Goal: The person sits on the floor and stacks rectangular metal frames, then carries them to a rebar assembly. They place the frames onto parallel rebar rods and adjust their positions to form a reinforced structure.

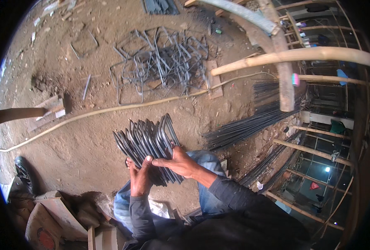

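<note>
A thick bundle of bent steel rebar stirrups (143, 139) is held up in front of my knees, the dark bars packed side by side with hooked upper ends. My left hand (139, 177) is closed around the bundle's lower left part, thumb on top. From the right, my right hand (178, 162) grips the same bundle, its thumb pointing left toward the other thumb. The fingers behind the bars are partly hidden. Farther off on the dirt lies a tangled heap of bent stirrups (164, 62).
A pale hose (110, 109) crosses the ground. Long straight rebars (243, 127) lie to the right, under bamboo poles (293, 58). A wooden post (20, 114) stands at left. A black shoe (23, 175) and broken blocks (56, 216) are at lower left.
</note>
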Demonstrator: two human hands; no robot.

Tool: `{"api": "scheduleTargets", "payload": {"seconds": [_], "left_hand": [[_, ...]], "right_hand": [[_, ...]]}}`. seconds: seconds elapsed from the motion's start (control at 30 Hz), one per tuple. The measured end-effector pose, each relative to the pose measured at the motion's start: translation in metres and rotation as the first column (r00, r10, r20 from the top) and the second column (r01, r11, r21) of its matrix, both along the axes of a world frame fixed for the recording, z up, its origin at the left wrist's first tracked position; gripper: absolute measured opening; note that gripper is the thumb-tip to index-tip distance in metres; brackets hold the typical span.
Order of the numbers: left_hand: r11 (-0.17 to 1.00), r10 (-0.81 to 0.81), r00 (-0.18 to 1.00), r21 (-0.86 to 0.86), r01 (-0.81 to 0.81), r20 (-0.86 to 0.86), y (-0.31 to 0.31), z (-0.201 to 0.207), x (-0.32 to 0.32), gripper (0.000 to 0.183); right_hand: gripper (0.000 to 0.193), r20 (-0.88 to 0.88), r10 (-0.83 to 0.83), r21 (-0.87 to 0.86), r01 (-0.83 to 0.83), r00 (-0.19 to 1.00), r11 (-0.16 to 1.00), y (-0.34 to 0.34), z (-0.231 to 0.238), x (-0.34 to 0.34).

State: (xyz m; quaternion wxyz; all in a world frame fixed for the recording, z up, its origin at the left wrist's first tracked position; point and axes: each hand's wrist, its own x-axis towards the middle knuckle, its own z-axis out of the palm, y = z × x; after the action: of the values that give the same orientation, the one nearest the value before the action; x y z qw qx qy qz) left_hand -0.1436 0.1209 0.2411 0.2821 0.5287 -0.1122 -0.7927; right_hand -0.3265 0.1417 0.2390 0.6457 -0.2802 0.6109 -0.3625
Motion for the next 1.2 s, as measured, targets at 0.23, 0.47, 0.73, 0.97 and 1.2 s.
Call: {"api": "scheduleTargets", "payload": {"seconds": [0.23, 0.47, 0.73, 0.97, 1.2], "left_hand": [[0.976, -0.135, 0.99, -0.169, 0.139, 0.035, 0.033, 0.211, 0.013, 0.022], [0.944, -0.277, 0.952, -0.145, 0.295, 0.133, 0.084, 0.368, 0.029, 0.027], [0.577, -0.649, 0.658, -0.318, 0.753, 0.381, 0.077, 0.376, 0.05, 0.044], [0.16, -0.89, 0.305, -0.395, 0.904, 0.338, 0.08, 0.407, -0.025, 0.036], [-0.146, -0.933, 0.031, -0.455, 0.878, 0.36, 0.134, 0.423, -0.113, 0.029]], "right_hand": [[0.051, 0.069, 0.046, -0.033, -0.043, 0.997, 0.999, 0.045, 0.204, 0.007], [0.083, -0.157, 0.076, 0.056, -0.068, 0.985, 0.996, 0.118, 0.323, 0.03], [0.061, -0.187, -0.334, -0.055, 0.33, 0.924, 0.943, 0.166, 0.391, 0.062], [0.044, -0.016, -0.702, -0.124, 0.696, 0.712, 0.708, 0.232, 0.375, 0.061], [0.06, -0.117, -0.884, -0.279, 0.839, 0.453, 0.467, 0.301, 0.37, 0.036]]}}
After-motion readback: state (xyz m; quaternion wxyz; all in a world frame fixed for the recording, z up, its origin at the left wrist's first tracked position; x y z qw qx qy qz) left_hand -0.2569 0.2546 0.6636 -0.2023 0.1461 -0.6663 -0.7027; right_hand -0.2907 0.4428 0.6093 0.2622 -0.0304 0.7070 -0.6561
